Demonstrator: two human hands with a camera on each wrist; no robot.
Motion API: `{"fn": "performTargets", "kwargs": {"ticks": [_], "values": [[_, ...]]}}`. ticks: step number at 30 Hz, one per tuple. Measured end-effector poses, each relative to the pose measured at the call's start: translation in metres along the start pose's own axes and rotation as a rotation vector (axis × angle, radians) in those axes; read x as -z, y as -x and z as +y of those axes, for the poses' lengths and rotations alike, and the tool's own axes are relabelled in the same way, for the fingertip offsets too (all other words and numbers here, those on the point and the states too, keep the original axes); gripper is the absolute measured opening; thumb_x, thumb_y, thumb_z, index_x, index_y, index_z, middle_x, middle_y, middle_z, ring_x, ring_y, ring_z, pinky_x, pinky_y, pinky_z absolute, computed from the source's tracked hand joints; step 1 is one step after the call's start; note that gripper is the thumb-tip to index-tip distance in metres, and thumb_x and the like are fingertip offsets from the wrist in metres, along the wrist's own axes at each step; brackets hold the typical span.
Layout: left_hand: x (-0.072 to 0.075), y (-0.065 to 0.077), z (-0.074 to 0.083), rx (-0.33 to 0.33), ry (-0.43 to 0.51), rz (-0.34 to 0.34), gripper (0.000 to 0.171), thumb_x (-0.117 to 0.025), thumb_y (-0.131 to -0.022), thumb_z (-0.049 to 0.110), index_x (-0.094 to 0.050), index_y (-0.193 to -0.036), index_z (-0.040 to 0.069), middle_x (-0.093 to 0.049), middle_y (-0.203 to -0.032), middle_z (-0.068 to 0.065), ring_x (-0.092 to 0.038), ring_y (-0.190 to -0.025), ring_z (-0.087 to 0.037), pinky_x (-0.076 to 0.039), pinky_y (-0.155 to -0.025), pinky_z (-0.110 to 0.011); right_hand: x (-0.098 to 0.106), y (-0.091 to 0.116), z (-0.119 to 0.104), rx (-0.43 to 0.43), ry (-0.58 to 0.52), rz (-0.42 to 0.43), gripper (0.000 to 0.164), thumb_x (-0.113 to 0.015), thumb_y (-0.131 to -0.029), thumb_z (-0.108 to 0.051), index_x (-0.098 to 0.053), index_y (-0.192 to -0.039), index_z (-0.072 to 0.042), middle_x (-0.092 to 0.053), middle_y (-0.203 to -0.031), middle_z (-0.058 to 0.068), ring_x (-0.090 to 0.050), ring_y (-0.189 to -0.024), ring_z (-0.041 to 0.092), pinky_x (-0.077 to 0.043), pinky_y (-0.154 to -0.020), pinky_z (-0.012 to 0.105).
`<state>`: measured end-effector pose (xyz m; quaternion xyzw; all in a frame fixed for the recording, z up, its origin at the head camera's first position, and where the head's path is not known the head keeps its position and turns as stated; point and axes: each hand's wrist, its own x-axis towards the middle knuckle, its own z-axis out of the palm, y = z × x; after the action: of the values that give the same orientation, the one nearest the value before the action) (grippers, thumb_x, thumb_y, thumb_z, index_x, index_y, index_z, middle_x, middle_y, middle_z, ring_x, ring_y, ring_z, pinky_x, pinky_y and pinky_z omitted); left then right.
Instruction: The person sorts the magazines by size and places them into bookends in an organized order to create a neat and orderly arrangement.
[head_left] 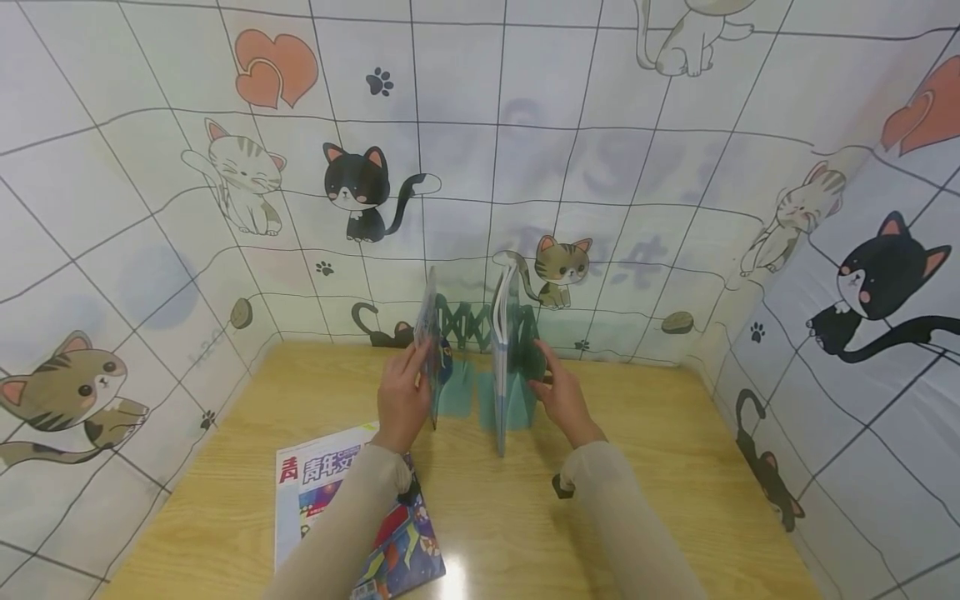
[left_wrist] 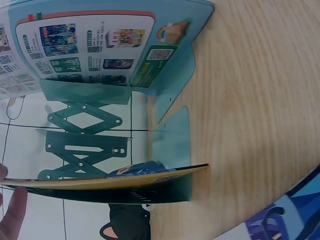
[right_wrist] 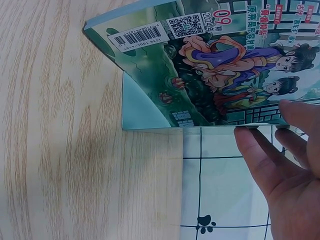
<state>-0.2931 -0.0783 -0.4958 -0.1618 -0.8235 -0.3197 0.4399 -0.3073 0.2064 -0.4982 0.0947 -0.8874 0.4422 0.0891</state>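
Observation:
A green expanding bookend with a crisscross lattice stands at the back of the table; its pale teal base plates lie flat. At its left end, my left hand pinches the edge of a thin upright magazine. Upright magazines stand at the right end, one showing a blue back cover in the left wrist view. My right hand holds the outermost magazine by its far edge, thumb on the illustrated cover. Its other fingertips are partly hidden behind that edge.
Another magazine with a colourful cover lies flat at the front left of the wooden table, partly under my left forearm. Cloth walls printed with cats and grid lines enclose the table at the back and sides.

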Motion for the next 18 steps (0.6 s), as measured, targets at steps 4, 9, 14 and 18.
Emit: {"fn": "performTargets", "kwargs": {"ticks": [4, 9, 14, 18], "values": [[0.000, 0.008, -0.003, -0.040, 0.004, 0.030, 0.053, -0.066, -0.080, -0.008, -0.063, -0.130, 0.012, -0.062, -0.129, -0.010, -0.059, -0.096, -0.031, -0.054, -0.068, -0.039, -0.001, 0.000, -0.001, -0.007, 0.002, 0.001, 0.077, -0.064, -0.091, 0.002, -0.028, -0.153, -0.027, -0.039, -0.147, 0.024, -0.060, -0.109, 0.042, -0.058, -0.071, 0.037], [0.002, 0.014, -0.005, -0.080, 0.032, 0.064, 0.058, -0.067, -0.076, -0.013, -0.064, -0.129, 0.011, -0.061, -0.131, -0.008, -0.059, -0.093, -0.030, -0.054, -0.060, -0.033, -0.001, 0.000, -0.001, 0.005, 0.003, 0.010, 0.077, -0.065, -0.090, 0.002, -0.029, -0.153, -0.026, -0.040, -0.147, 0.023, -0.060, -0.109, 0.042, -0.058, -0.071, 0.039], [0.007, 0.019, -0.005, -0.088, 0.065, 0.065, 0.056, -0.067, -0.077, -0.013, -0.064, -0.129, 0.009, -0.060, -0.132, -0.009, -0.059, -0.096, -0.029, -0.055, -0.060, -0.031, 0.000, 0.000, 0.000, 0.013, 0.015, 0.015, 0.078, -0.066, -0.090, 0.002, -0.029, -0.152, -0.026, -0.039, -0.148, 0.022, -0.061, -0.108, 0.042, -0.058, -0.070, 0.040], [0.012, 0.024, -0.008, -0.067, 0.074, 0.037, 0.051, -0.067, -0.080, -0.009, -0.064, -0.128, 0.008, -0.059, -0.134, -0.006, -0.059, -0.098, -0.029, -0.056, -0.061, -0.032, 0.000, 0.001, 0.000, 0.016, 0.017, 0.013, 0.078, -0.066, -0.090, 0.002, -0.029, -0.152, -0.028, -0.039, -0.148, 0.022, -0.060, -0.108, 0.042, -0.057, -0.071, 0.040]]}}
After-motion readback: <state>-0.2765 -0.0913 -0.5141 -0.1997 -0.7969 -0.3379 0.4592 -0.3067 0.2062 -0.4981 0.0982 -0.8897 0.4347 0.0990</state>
